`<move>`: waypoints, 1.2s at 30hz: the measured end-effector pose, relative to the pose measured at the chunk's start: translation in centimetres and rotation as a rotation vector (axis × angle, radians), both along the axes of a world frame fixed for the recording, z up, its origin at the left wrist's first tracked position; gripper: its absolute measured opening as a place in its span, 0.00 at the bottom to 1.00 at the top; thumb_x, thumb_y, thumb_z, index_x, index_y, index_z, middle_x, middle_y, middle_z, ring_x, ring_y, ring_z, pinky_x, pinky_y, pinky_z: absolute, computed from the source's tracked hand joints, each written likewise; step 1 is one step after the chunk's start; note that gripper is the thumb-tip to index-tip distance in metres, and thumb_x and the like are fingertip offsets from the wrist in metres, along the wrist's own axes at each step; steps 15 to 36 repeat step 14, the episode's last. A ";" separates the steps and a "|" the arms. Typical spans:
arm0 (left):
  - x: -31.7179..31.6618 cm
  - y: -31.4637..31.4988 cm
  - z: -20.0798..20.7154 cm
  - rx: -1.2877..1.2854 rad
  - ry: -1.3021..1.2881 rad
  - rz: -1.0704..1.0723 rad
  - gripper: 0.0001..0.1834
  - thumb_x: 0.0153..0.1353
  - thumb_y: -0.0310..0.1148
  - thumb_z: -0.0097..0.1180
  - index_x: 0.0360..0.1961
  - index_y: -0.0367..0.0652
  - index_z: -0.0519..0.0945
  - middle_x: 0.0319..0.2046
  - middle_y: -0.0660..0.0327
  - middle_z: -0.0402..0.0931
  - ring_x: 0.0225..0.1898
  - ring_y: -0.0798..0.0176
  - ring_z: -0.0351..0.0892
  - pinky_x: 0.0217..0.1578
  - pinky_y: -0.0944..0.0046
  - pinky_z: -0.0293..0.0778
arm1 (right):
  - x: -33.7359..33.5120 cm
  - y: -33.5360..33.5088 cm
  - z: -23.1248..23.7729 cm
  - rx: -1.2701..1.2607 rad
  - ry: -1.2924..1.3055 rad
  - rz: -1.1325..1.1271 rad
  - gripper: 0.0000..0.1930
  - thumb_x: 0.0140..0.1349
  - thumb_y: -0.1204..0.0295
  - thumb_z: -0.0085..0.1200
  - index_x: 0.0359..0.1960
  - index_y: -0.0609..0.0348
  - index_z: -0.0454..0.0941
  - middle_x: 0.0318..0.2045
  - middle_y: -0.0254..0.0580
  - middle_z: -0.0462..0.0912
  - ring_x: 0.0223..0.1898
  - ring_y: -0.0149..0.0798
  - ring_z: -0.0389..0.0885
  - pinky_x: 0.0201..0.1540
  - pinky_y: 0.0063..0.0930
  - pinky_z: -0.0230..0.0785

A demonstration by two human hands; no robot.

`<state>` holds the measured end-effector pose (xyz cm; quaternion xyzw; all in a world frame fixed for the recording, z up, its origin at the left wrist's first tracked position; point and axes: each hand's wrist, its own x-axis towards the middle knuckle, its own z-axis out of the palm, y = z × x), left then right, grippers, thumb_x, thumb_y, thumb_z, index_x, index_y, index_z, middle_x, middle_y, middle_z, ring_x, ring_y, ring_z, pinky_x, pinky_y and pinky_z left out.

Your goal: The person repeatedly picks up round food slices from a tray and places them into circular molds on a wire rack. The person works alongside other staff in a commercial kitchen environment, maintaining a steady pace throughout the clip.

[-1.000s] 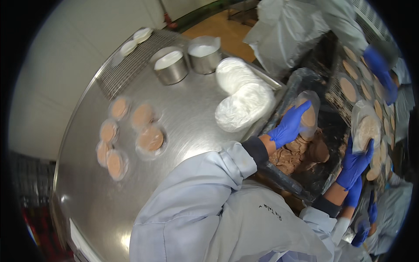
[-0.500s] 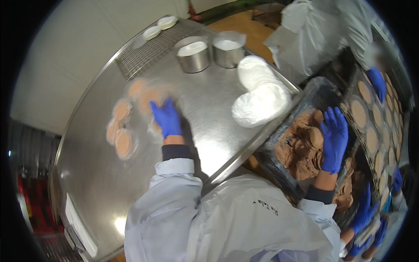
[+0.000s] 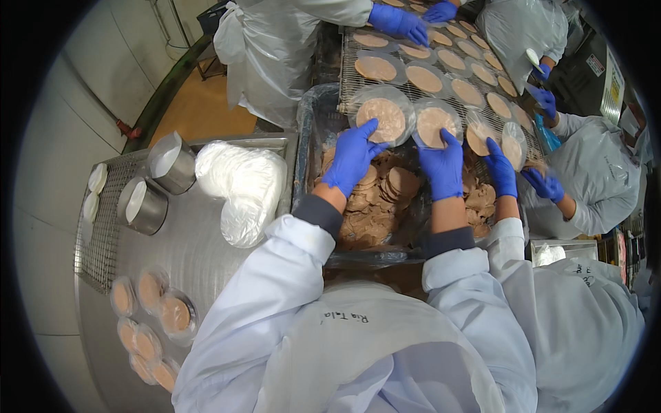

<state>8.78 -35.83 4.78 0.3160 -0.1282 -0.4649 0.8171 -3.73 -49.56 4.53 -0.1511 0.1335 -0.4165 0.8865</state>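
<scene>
My blue-gloved left hand [image 3: 352, 160] grips the near edge of a flat, round, pinkish-brown patty [image 3: 381, 118] on a clear film disc. To its right, my gloved right hand [image 3: 441, 167] holds a similar patty [image 3: 434, 124] by its near edge, fingers over the film. Both patties are at the near edge of a wire mesh belt [image 3: 349, 62] carrying rows of such patties on film. Beneath my hands is a dark plastic-lined tub [image 3: 306, 148], with stacked patties and brown ground mixture [image 3: 372, 213] inside. The undersides of the held discs are hidden.
On the steel table [image 3: 206, 227] at left are patties in film [image 3: 174, 313], metal pots [image 3: 144, 206], white film stacks [image 3: 241, 179] and a wire rack [image 3: 103, 237]. A co-worker's gloved hand [image 3: 501, 168] works close on my right. Another co-worker's hand [image 3: 399, 24] reaches over the belt.
My view has swung right toward the belt. My left hand has moved from the table's patties to the belt's edge, and my right hand, earlier open over the tub, now grips a patty.
</scene>
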 end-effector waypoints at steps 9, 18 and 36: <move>0.7 6.3 -2.3 0.197 -0.921 0.359 0.18 0.53 0.33 0.57 0.44 0.40 0.72 0.36 0.61 0.73 0.34 0.72 0.73 0.28 0.74 0.71 | 0.1 11.5 -1.0 -0.059 0.032 0.357 0.29 0.60 0.54 0.36 0.56 0.62 0.57 0.55 0.52 0.62 0.57 0.49 0.60 0.59 0.45 0.51; 6.4 20.9 -7.6 0.738 -1.191 0.627 0.13 0.54 0.29 0.55 0.41 0.39 0.76 0.35 0.58 0.78 0.35 0.64 0.77 0.39 0.72 0.71 | 2.1 14.5 1.8 0.013 0.015 0.490 0.36 0.56 0.45 0.40 0.57 0.63 0.56 0.56 0.52 0.61 0.57 0.49 0.60 0.61 0.44 0.49; 6.4 20.9 -7.6 0.738 -1.191 0.627 0.13 0.54 0.29 0.55 0.41 0.39 0.76 0.35 0.58 0.78 0.35 0.64 0.77 0.39 0.72 0.71 | 2.1 14.5 1.8 0.013 0.015 0.490 0.36 0.56 0.45 0.40 0.57 0.63 0.56 0.56 0.52 0.61 0.57 0.49 0.60 0.61 0.44 0.49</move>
